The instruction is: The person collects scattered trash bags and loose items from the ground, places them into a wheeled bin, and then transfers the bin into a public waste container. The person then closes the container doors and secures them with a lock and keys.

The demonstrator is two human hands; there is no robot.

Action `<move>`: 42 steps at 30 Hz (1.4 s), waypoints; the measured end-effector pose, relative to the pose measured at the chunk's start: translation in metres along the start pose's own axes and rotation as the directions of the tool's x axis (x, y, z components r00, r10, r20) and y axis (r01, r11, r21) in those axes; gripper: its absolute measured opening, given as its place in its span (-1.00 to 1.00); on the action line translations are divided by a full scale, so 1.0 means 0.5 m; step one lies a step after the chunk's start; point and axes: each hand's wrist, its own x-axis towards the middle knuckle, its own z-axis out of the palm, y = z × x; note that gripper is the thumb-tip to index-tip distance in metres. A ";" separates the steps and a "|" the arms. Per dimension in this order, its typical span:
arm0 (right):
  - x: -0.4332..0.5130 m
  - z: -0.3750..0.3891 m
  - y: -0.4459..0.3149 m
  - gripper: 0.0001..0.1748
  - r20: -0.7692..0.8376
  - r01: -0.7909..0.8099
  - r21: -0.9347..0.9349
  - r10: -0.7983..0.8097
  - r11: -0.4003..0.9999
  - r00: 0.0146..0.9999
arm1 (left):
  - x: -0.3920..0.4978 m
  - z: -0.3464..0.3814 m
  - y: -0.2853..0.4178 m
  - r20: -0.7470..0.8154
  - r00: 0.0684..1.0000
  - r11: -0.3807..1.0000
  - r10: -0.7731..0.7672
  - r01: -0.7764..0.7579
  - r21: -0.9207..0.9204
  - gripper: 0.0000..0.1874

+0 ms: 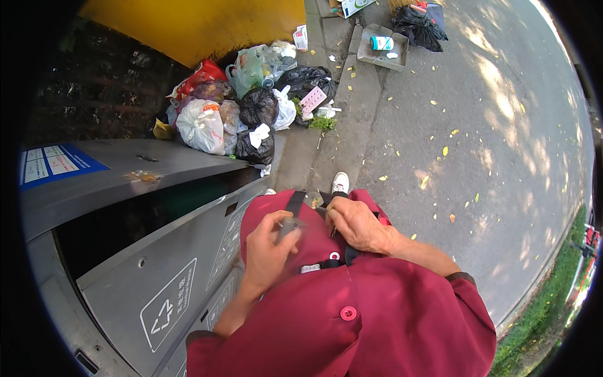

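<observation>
Both hands are in front of the person's dark red, buttoned garment. My left hand (273, 242) has its thumb and fingers around a small grey object (288, 228), blurred, whose kind I cannot tell. To its right, my right hand (358, 224) is curled with the fingers bent downward over something small and dark, mostly hidden under the fingers. A dark strap (296, 203) runs over the red cloth just beyond the left hand. Below the hands, a black buckle or clip (332, 264) lies at the waist, beside a red button (348, 313).
A grey metal waste bin (127, 278) with an open slot stands close on the left. Tied rubbish bags (200, 125) are heaped beyond it, against a yellow panel (198, 23). A metal dustpan (395, 61) holding a container lies on the pavement ahead, beside a black bag (419, 28).
</observation>
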 end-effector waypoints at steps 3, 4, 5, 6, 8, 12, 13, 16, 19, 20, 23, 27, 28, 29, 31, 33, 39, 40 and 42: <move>-0.007 0.009 -0.006 -0.86 -0.041 0.096 -0.312 -0.114 0.945 0.993 | 0.020 -0.019 0.005 0.148 0.983 0.983 -0.107 0.127 -0.134 -0.72; -0.012 0.009 -0.007 -0.85 -0.030 0.161 -0.339 -0.182 0.927 0.983 | 0.026 -0.026 0.007 0.198 0.971 0.967 -0.131 0.169 -0.189 -0.72; -0.015 0.009 -0.008 -0.85 -0.013 0.183 -0.366 -0.202 0.913 0.979 | 0.031 -0.032 0.007 0.250 0.957 0.948 -0.150 0.211 -0.239 -0.72; -0.020 0.008 -0.009 -0.86 0.001 0.205 -0.391 -0.223 0.897 0.975 | 0.035 -0.037 0.007 0.277 0.950 0.943 -0.146 0.218 -0.252 -0.74; -0.028 0.010 -0.010 -0.86 0.000 0.273 -0.413 -0.299 0.869 0.954 | 0.043 -0.045 0.003 0.356 0.924 0.912 -0.137 0.258 -0.319 -0.75; -0.041 0.028 -0.013 -0.84 -0.012 0.407 -0.406 -0.449 0.819 0.893 | 0.055 -0.054 -0.016 0.451 0.888 0.852 -0.091 0.304 -0.427 -0.74; -0.042 0.033 -0.014 -0.81 -0.002 0.413 -0.409 -0.453 0.814 0.892 | 0.056 -0.055 -0.020 0.461 0.884 0.844 -0.075 0.303 -0.443 -0.72; -0.047 0.049 -0.017 -0.80 -0.012 0.430 -0.453 -0.488 0.781 0.873 | 0.056 -0.058 -0.026 0.491 0.870 0.829 -0.050 0.310 -0.465 -0.69; -0.052 0.067 -0.019 -0.78 -0.075 0.413 -0.505 -0.515 0.758 0.854 | 0.054 -0.055 -0.025 0.501 0.864 0.826 -0.047 0.316 -0.468 -0.67; -0.055 0.073 -0.020 -0.78 -0.094 0.396 -0.526 -0.514 0.753 0.853 | 0.053 -0.054 -0.024 0.502 0.864 0.822 -0.048 0.320 -0.472 -0.67; -0.068 0.093 -0.025 -0.79 -0.150 0.331 -0.577 -0.495 0.747 0.856 | 0.047 -0.047 -0.020 0.485 0.872 0.829 -0.068 0.320 -0.459 -0.67; -0.085 0.114 -0.046 -0.83 -0.156 0.208 -0.664 -0.405 0.718 0.901 | 0.034 -0.038 -0.018 0.446 0.891 0.889 -0.081 0.267 -0.372 -0.68; -0.084 0.120 -0.053 -0.84 -0.161 0.161 -0.687 -0.364 0.709 0.917 | 0.031 -0.036 -0.017 0.451 0.890 0.911 -0.069 0.241 -0.336 -0.68; -0.083 0.123 -0.059 -0.85 -0.155 0.151 -0.687 -0.345 0.711 0.926 | 0.028 -0.034 -0.016 0.442 0.894 0.912 -0.071 0.238 -0.336 -0.68; -0.073 0.127 -0.066 -0.86 -0.168 0.124 -0.687 -0.323 0.716 0.931 | 0.026 -0.031 -0.014 0.420 0.905 0.912 -0.066 0.226 -0.342 -0.68; -0.061 0.124 -0.062 -0.89 -0.245 -0.045 -0.163 0.004 0.986 0.970 | 0.023 -0.027 -0.013 0.402 0.913 0.927 -0.060 0.200 -0.316 -0.69; -0.064 0.091 -0.008 -0.79 0.436 -0.451 0.892 0.208 0.029 0.876 | 0.010 -0.015 -0.013 0.324 0.945 0.951 -0.042 0.137 -0.277 -0.71; -0.071 0.086 -0.002 -0.76 0.437 -0.441 0.897 0.126 0.009 0.891 | 0.007 -0.016 -0.012 0.301 0.953 0.956 -0.021 0.108 -0.272 -0.70; -0.077 0.073 0.003 -0.73 0.519 -0.523 0.852 0.197 -0.039 0.832 | -0.002 -0.017 -0.012 0.293 0.956 0.971 -0.027 0.095 -0.221 -0.67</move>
